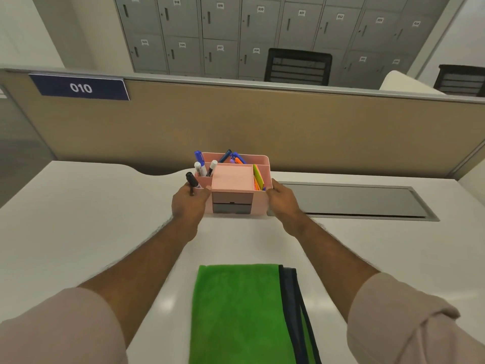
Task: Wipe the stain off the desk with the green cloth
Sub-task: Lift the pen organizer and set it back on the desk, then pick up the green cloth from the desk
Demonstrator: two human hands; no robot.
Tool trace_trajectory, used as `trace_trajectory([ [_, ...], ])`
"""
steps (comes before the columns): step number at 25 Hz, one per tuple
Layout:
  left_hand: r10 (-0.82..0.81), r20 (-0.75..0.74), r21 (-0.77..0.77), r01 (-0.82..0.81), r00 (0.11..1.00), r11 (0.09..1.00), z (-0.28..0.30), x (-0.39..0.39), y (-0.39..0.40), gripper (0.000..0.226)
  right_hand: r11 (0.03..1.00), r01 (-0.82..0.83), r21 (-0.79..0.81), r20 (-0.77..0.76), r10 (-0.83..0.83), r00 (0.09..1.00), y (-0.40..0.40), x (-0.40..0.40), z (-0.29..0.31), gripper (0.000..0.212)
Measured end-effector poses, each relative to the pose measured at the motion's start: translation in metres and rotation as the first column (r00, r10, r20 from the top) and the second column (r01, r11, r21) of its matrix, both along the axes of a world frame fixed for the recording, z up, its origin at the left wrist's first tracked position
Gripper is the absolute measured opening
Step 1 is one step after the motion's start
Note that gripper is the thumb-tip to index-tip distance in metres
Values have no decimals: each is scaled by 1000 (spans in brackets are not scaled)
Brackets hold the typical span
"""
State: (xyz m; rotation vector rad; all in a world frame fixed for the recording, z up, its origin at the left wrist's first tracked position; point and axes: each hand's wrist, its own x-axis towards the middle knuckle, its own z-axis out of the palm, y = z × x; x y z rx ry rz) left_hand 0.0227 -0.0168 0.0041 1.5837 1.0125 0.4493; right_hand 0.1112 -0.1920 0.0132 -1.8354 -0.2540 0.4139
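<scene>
Left hand (189, 203) fingers (204, 192) curled against the left wall of the pink organizer (232, 183), pinching a black marker (192, 183) between thumb and forefinger at the same time; right hand (278, 199) fingers wrapped round the right wall, mostly out of sight behind it. Gripped from both sides, probably to shift the organizer clear of the patch to be wiped, with the marker likely headed for a compartment. Inside: more markers (203, 166) upright at the left, pens at the back, coloured sticky notes (258, 177) at the right, small drawers in front. Nearer the body, between the forearms, the green cloth (236, 311) folded flat on the white worktop (105, 219), untouched, lower edge cut off, a dark strip along its right side. No stain to be made out anywhere; possibly under the organizer, cannot tell.
</scene>
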Motion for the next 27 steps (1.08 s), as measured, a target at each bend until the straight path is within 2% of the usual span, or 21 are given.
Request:
trace_trajectory([
  [3, -114, 4, 40, 114, 993, 993, -2, -15, 1, 52, 999, -34, -37, 31, 35, 999, -9, -11, -2, 39],
  [6, -152, -43, 181, 157, 987, 971, -9, -43, -3, 65, 977, 25, -211, 150, 7, 989, -30, -34, -9, 50],
  [8, -151, -68, 301, 165, 986, 939, -16, -68, -10, 56, 943, 120, -310, 200, -59, 978, -53, -60, -21, 56],
  [10, -183, -103, 392, 209, 978, 896, -24, -97, -21, 43, 915, 173, -364, 258, -80, 963, -82, -96, -33, 51],
  [12, -231, -180, 450, 289, 956, 845, -32, -128, -37, 40, 880, 210, -425, 301, -82, 950, -109, -133, -41, 44],
  [16, -270, -352, 442, 413, 896, 797, -43, -180, -74, 48, 770, 171, -614, 252, -14, 968, -138, -189, -47, 38],
  [21, -147, -514, 399, 386, 845, 832, -44, -211, -108, 47, 693, 103, -714, 190, 50, 981, -137, -220, -43, 41],
  [24, -114, -616, 409, 440, 779, 799, -40, -218, -122, 38, 705, 83, -705, 173, 58, 983, -134, -228, -43, 34],
  [27, -128, -590, 420, 438, 797, 795, -37, -218, -136, 27, 772, 47, -634, 146, 60, 987, -127, -233, -45, 13],
])
